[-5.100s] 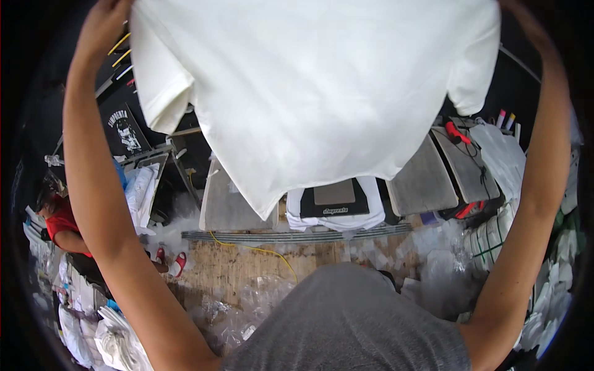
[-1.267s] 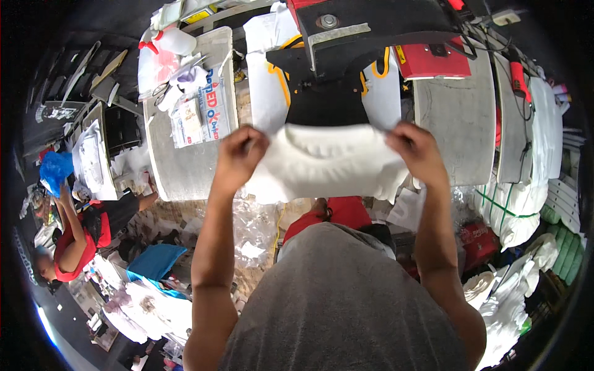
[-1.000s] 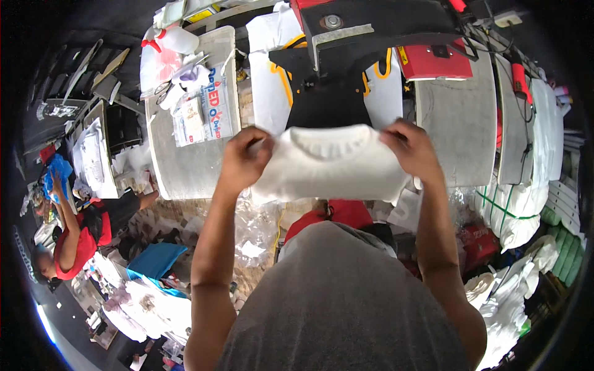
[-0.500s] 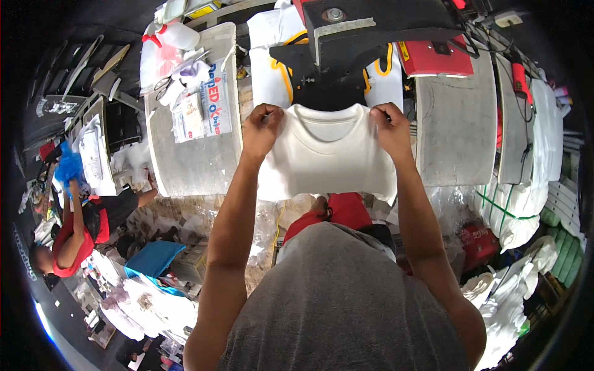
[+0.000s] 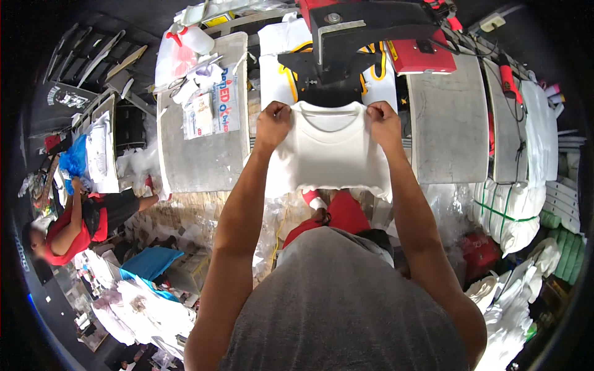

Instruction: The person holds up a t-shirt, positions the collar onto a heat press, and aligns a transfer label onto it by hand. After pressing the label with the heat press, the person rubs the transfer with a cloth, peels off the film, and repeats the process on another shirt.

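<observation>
My left hand is closed on the left shoulder of a white T-shirt. My right hand pinches the other shoulder, so the collar lies between my two hands. The shirt's top edge reaches the black board of a pressing station, and its lower part drapes toward me. Around that board lies white fabric with yellow-and-black print, partly under a black metal arm.
Grey padded boards flank the station; the left one holds plastic packets, scissors and a spray bottle. A red box and red hand tool sit right. A co-worker at left handles blue plastic. Bundled white fabric lies right.
Five seconds ago I held the shirt up high and spread wide; it is lower now. Over the last second both hands moved forward with it, bringing the collar nearer the black board.
</observation>
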{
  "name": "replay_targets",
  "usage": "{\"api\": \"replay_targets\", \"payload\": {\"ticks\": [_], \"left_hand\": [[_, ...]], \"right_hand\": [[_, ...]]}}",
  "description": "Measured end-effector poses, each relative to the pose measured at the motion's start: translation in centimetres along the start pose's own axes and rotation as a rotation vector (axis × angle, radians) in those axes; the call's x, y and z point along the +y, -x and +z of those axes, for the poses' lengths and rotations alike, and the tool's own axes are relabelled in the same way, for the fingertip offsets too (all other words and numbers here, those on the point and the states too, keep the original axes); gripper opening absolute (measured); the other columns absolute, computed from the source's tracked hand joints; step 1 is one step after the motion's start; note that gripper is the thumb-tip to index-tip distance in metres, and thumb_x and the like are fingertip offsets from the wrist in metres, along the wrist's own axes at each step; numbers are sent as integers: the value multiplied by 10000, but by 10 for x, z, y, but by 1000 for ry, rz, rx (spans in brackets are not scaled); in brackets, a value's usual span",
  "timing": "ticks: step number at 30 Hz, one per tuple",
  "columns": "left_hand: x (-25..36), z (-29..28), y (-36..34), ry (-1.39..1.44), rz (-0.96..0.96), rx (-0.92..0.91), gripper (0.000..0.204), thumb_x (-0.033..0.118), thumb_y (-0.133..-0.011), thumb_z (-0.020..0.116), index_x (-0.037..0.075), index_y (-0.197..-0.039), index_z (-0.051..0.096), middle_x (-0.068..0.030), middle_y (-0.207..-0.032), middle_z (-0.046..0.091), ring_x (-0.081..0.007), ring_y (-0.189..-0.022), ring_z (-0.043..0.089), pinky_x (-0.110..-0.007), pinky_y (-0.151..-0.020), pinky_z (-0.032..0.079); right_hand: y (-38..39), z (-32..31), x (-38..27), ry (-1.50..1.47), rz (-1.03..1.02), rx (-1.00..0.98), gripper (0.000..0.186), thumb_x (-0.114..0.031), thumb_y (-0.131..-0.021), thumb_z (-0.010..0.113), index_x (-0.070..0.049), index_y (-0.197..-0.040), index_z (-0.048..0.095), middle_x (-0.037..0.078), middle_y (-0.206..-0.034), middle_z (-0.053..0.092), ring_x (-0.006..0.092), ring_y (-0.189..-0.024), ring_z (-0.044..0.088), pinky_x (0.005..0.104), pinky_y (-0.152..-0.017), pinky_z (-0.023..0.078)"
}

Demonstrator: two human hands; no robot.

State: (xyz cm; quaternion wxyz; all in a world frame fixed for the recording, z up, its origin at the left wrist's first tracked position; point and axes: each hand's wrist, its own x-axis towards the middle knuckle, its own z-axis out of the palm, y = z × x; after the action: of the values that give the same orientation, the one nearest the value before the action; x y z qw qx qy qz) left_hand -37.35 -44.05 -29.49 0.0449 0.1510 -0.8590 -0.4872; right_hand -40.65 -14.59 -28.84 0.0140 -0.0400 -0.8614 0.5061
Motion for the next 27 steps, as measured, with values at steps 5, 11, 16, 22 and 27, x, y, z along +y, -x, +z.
{"api": "replay_targets", "payload": {"ticks": [5,11,16,22,27], "left_hand": [[38,13,12,29,-189,22,236,219,-938,664,-7,-975,720,-118,-839,739,-154,-753,658,-321,-729,527],[-9,-6,51,-76,-102,-113,332,90,-966,587,113,-1297,613,-207,-903,732,-331,-863,728,-444,-757,542],[44,-9,82,-59,213,-161,403,-14,-933,507,173,-1286,564,-317,-976,672,-508,-925,655,-556,-783,529],[10,-28,104,-156,533,-115,340,-59,-822,569,110,-1110,632,-251,-1035,642,-469,-940,639,-536,-816,528],[37,-46,124,-375,725,-143,273,9,-769,617,77,-1031,653,-165,-1141,632,-370,-1105,599,-498,-932,479]], "right_hand": [[4,2,25,-59,24,83,100,-98,-944,638,-28,-989,693,133,-873,735,229,-815,706,334,-774,536],[56,-5,-27,28,-74,-101,292,-1,-957,552,-104,-1226,600,233,-1022,698,391,-928,695,432,-826,536],[62,-38,-19,165,-401,-209,266,27,-860,587,-67,-1102,646,226,-1155,648,432,-1069,622,495,-908,508],[112,-47,-49,465,-672,-258,265,-5,-732,663,-59,-991,682,130,-1235,551,380,-1240,483,505,-982,453],[126,-4,-72,615,-741,-498,206,-111,-780,656,-74,-982,679,125,-1158,589,334,-1169,546,524,-972,419]]}}
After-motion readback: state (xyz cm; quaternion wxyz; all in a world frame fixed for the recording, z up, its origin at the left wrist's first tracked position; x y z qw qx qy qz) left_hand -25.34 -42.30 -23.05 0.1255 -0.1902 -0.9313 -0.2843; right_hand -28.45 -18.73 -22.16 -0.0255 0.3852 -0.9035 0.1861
